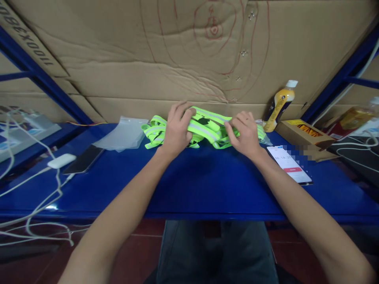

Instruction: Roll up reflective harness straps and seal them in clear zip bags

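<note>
A bundle of neon green straps with grey reflective stripes (207, 128) lies at the back of the blue table (195, 185), against a cardboard wall. My left hand (177, 130) rests on the bundle's left half, fingers curled over a strap. My right hand (244, 133) grips the bundle's right side, fingers bent around the straps. More green strap loops (152, 134) spill out to the left of my left hand.
Clear plastic bags (124, 134) lie left of the straps. A dark phone (84, 158) and a white charger (61, 160) with cables sit at the left. A lit phone (288, 163), a yellow bottle (280, 104) and a small cardboard box (304, 134) stand at the right.
</note>
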Motion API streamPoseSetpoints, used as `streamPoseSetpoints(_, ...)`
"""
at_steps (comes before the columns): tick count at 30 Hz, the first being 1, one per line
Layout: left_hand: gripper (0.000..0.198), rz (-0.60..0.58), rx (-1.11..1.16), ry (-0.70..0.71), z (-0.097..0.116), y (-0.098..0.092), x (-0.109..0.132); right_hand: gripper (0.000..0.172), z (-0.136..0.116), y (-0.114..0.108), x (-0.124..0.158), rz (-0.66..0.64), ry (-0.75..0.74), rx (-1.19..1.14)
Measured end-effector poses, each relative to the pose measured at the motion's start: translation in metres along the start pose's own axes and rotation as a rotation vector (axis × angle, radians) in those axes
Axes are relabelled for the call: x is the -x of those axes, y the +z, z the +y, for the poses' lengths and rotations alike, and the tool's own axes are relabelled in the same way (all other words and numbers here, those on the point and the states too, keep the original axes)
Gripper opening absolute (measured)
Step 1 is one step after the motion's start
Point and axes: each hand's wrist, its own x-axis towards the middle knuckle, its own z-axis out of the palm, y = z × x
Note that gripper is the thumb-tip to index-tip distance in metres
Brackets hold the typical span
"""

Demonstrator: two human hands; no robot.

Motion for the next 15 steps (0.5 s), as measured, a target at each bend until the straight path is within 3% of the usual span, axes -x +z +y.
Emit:
streamPoseSetpoints(1, 0.039, -0.005, 0.012, 0.02, 0.0, -0.001, 0.0, 0.023, -0.004, 0.0, 0.0, -0.014, 0.007, -0.03)
streamPoseSetpoints(4, 0.03, -0.03, 0.049, 0.041, 0.006, -0.002, -0.001, 0.049, -0.015, 0.002, 0.002, -0.172, 0.01, -0.185)
streamPoseSetpoints(7, 0.024, -0.02, 0.076, 0.049, 0.012, -0.002, 0.0, 0.043, -0.016, 0.009, 0.006, -0.319, 0.026, -0.233)
streamPoseSetpoints(11, 0.019, -0.052, 0.086, -0.108, 0.011, 0.001, -0.002, 0.034, 0.0, 0.014, 0.008, -0.204, 0.172, -0.192)
streamPoseSetpoints(15, 0.032, -0.195, 0.191, -0.312, 0.002, 0.007, -0.001, 0.035, 0.019, 0.011, 0.009, -0.153, 0.285, -0.268)
